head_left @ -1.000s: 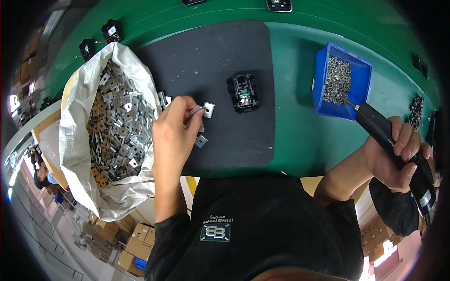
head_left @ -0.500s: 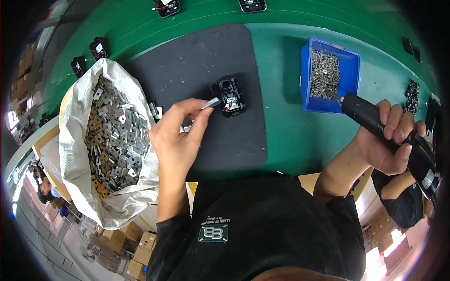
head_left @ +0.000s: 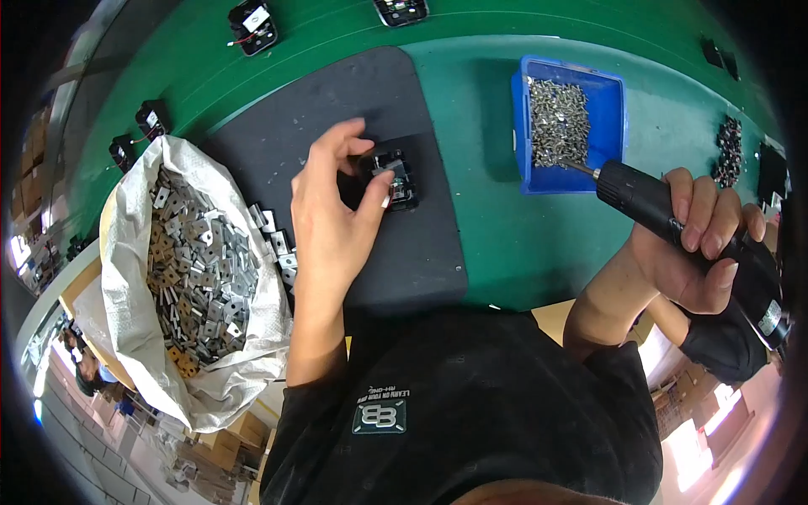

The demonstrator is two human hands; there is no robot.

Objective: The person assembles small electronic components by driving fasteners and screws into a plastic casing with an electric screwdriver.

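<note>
Clock directions taken from the black, open, boxy plastic housing (head_left: 405,181), twelve o'clock toward the upper edge. Housing: apparently resting on the dark, round-cornered work mat (head_left: 404,261), over the green tabletop (head_left: 505,244). Left hand (head_left: 328,198): at nine o'clock, thumb over the housing's left part, fingers curved about its upper left; grip partly hidden, firm hold or light touch impossible to tell. Right hand (head_left: 673,273): just past three o'clock, grip closed around the black, cylindrical electric screwdriver (head_left: 638,194); thin metal bit (head_left: 582,167) toward ten o'clock, tip at the small silver screws (head_left: 557,122) in the blue, rectangular plastic bin (head_left: 604,109), between two and three o'clock. At eight o'clock: loose silver metal plates (head_left: 278,244) beside the white woven sack (head_left: 126,320) of similar pieces.

For the steadying probably in hand, best practice: thumb and fingers on opposite outer walls, clear of the open interior; light, even pressure. For screw pickup, likewise a judgement: tip squarely in one screw head, slow withdrawal, no knock against the bin wall. Contact of tip and screw: too small to tell.
</note>
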